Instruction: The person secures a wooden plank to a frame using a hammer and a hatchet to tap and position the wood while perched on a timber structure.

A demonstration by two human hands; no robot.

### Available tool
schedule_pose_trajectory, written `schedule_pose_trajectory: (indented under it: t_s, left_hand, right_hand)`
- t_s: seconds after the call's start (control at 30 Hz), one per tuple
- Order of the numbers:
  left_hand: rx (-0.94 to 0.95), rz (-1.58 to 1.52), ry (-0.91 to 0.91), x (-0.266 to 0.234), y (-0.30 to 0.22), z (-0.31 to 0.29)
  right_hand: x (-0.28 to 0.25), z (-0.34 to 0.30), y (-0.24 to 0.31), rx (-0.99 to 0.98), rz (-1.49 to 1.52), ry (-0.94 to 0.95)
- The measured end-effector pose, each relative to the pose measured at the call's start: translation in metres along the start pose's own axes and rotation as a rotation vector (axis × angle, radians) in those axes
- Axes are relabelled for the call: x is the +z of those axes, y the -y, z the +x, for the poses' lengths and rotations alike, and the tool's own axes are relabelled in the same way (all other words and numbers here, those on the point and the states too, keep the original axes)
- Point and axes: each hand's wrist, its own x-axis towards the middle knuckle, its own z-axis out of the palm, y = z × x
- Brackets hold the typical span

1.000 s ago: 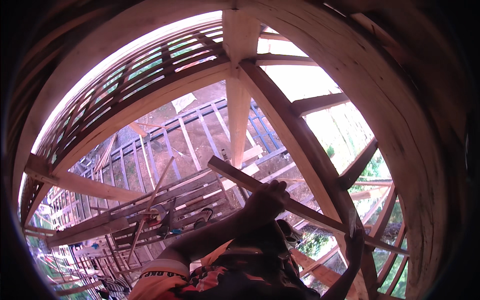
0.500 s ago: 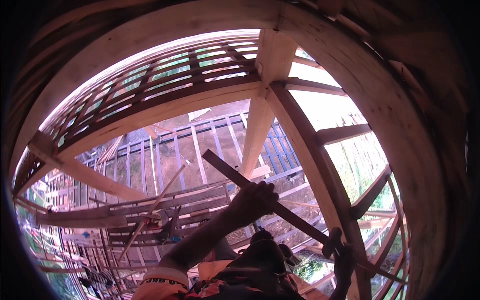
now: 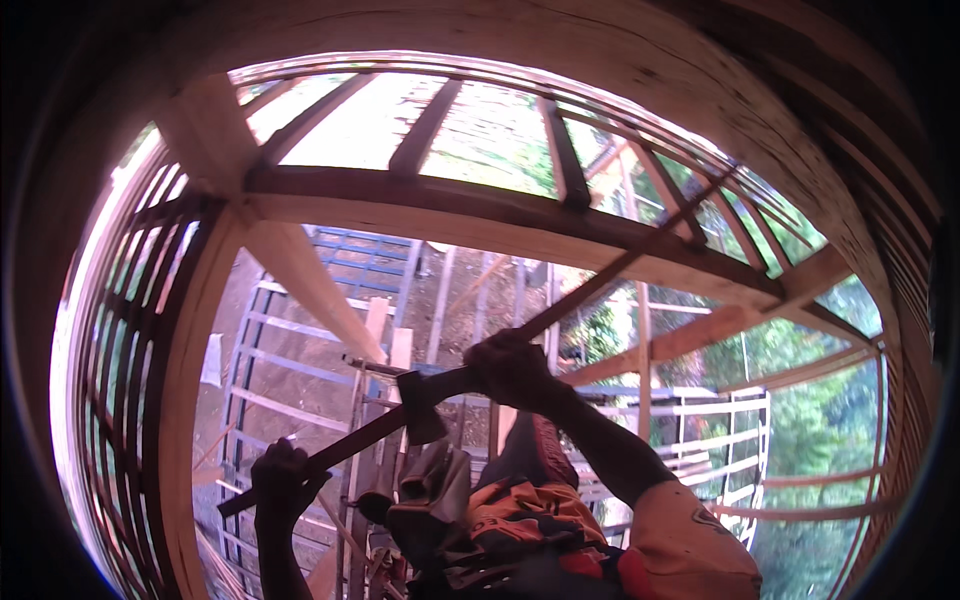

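A long, narrow wooden batten [image 3: 360, 436] slants across the view from low on the left to high on the right. Close to its lower end, my left hand [image 3: 281, 474] is closed around it. My right hand [image 3: 514, 368] grips a hatchet [image 3: 422, 408] by the handle, just behind the head. The hatchet's dark head lies against the batten, its flared blade pointing down. The batten runs on past my right fist to the upper right; whether those fingers also clasp it cannot be told.
A heavy horizontal beam [image 3: 500, 220] crosses ahead, with dark rafters [image 3: 425, 128] beyond it. A post [image 3: 310, 285] slopes down at the left. Far below are ground and a slatted frame [image 3: 285, 340]. Another thick beam [image 3: 600, 40] arches overhead. Trees [image 3: 820, 420] show at the right.
My view has swung to the right. The batten now slants the other way, its near end at the left. My left hand has moved to that end, and the hatchet is nearer the middle.
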Motion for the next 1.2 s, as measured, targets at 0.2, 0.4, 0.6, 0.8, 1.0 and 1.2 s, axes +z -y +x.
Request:
schedule_pose_trajectory:
  t_s: [0.2, 0.4, 0.6, 0.8, 1.0, 1.2]
  left_hand:
    - [-0.015, -0.095, 0.018, -0.002, 0.012, -0.057]
    - [-0.084, -0.127, 0.047, -0.039, -0.002, -0.06]
    - [-0.294, 0.004, 0.201, -0.01, -0.017, -0.089]
    - [-0.231, 0.102, 0.044, 0.012, -0.006, -0.119]
    - [-0.259, 0.473, 0.29, 0.017, 0.017, -0.097]
    - [0.104, 0.431, 0.046, 0.015, 0.088, -0.092]
  right_hand:
    - [0.0, -0.008, 0.039, -0.082, 0.067, 0.103]
    - [-0.037, -0.031, 0.015, 0.27, -0.113, -0.169]
    - [-0.047, -0.051, -0.077, 0.68, -0.179, -0.606]
    - [-0.045, -0.041, -0.126, 1.212, 0.92, -1.013]
    - [-0.035, -0.072, -0.136, 1.197, 1.332, -0.971]
    - [-0.071, -0.087, -0.095, 1.129, 1.319, -1.092]
